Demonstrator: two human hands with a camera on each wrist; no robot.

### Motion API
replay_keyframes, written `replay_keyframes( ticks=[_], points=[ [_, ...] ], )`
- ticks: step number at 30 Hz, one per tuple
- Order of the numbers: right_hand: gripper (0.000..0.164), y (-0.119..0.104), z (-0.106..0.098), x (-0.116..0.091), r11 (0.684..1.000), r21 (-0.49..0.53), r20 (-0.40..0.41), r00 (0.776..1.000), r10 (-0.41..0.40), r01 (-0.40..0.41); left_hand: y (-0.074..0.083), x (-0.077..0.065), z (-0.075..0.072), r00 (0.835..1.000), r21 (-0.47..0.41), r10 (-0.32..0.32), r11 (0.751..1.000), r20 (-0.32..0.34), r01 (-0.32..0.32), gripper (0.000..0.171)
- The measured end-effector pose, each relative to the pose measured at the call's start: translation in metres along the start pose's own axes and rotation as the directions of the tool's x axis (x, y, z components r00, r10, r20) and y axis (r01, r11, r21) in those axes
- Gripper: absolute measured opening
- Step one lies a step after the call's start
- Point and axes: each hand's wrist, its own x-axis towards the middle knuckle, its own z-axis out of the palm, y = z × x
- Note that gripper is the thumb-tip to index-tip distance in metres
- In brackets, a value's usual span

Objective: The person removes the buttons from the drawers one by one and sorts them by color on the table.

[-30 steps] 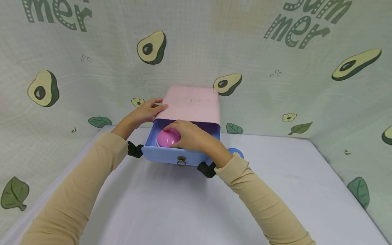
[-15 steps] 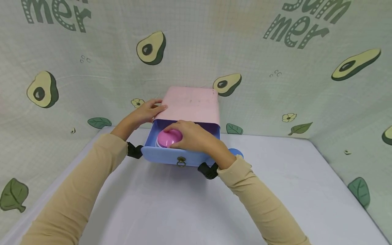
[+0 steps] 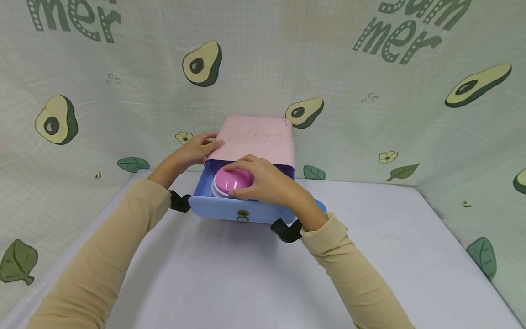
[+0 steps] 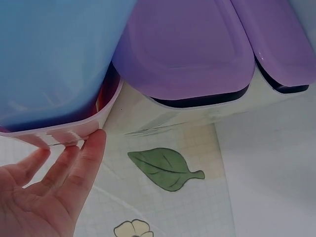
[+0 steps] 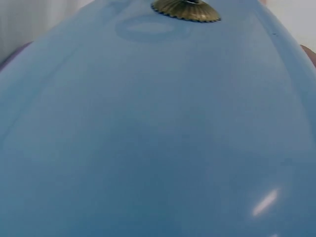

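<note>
A pink drawer box (image 3: pixel 256 139) stands at the back of the table with its blue drawer (image 3: pixel 218 208) pulled out. Inside the drawer, my right hand (image 3: pixel 267 180) grips a round white container with a glossy pink domed lid (image 3: pixel 234 179), thumb and fingers around its right side. My left hand (image 3: pixel 199 148) rests against the left side of the pink box, fingers fairly straight; the left wrist view shows its fingertips (image 4: pixel 94 140) touching the casing below the rim. The drawer front (image 5: pixel 158 113) fills the right wrist view, so the right hand is hidden there.
A brass ring pull (image 3: pixel 243 216) hangs on the drawer front. Purple drawer fronts (image 4: pixel 192 49) appear beside the blue one in the left wrist view. Part of a blue object (image 3: pixel 321 205) shows behind the right wrist. A printed cloth (image 3: pixel 255 55) hangs behind the white table (image 3: pixel 230 274).
The right hand and the pink-lidded container have risen slightly and shifted right within the drawer. The left hand stays against the box.
</note>
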Motion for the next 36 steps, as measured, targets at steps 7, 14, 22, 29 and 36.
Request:
replay_keyframes(
  ticks=[7, 14, 22, 29, 36],
  points=[
    [0.054, 0.0, -0.008, -0.008, 0.999, 0.034, -0.071, 0.997, 0.026, -0.024, -0.001, 0.001, 0.001, 1.0, 0.008, -0.014, 1.0, -0.006, 0.014, 0.071],
    [0.052, 0.002, -0.016, -0.019, 0.998, 0.058, -0.161, 0.987, 0.012, -0.002, 0.0, 0.002, 0.0, 1.0, -0.009, -0.006, 1.0, -0.002, 0.006, 0.069],
    [0.051, 0.005, -0.024, -0.034, 0.992, 0.129, -0.242, 0.969, 0.044, -0.013, 0.0, 0.002, -0.001, 1.0, -0.014, -0.009, 1.0, -0.002, 0.009, 0.069],
    [0.053, 0.01, -0.029, -0.051, 0.985, 0.166, -0.3, 0.949, 0.099, -0.05, -0.001, 0.003, -0.001, 1.0, -0.031, -0.006, 1.0, -0.003, 0.006, 0.069],
    [0.054, 0.016, -0.029, -0.071, 0.989, 0.113, -0.391, 0.911, 0.129, -0.091, 0.0, 0.002, -0.001, 1.0, -0.03, -0.005, 1.0, -0.007, 0.004, 0.069]
  ],
)
